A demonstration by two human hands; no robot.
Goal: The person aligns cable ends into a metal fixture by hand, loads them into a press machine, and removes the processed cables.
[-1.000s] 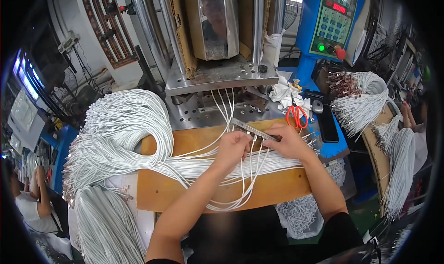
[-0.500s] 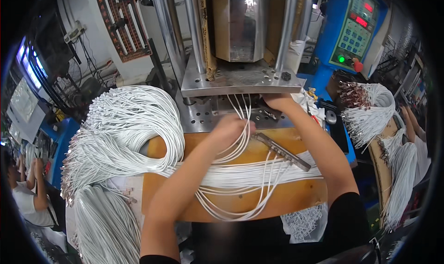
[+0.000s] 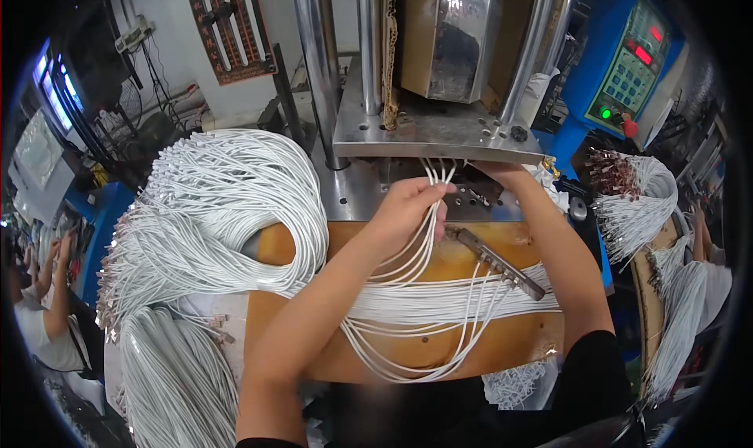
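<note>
My left hand [image 3: 412, 209] is closed around several thin white cables [image 3: 430, 240], just in front of the press. The upper ends of these cables run up under the press's thick metal plate [image 3: 439, 147]. My right hand [image 3: 506, 175] reaches beneath the right side of that plate; its fingers are hidden there. Close below my left hand, a slotted metal bar [image 3: 502, 264] lies slanted on the brown board [image 3: 400, 354], with a few cable ends set along it. More white cables [image 3: 423, 303] stretch across the board beneath my forearms.
A large coiled heap of white cables [image 3: 243, 181] lies to the left, with another bundle [image 3: 176, 369] below it. A blue control box [image 3: 627, 63] stands at the right. Further right are more cable bundles [image 3: 639, 193]. A clear bag of small white parts [image 3: 518, 384] sits at the board's front edge.
The whole view has shifted, so the press appears further right. My left hand has risen slightly toward the plate with the cables still in it. The right hand remains under the plate.
</note>
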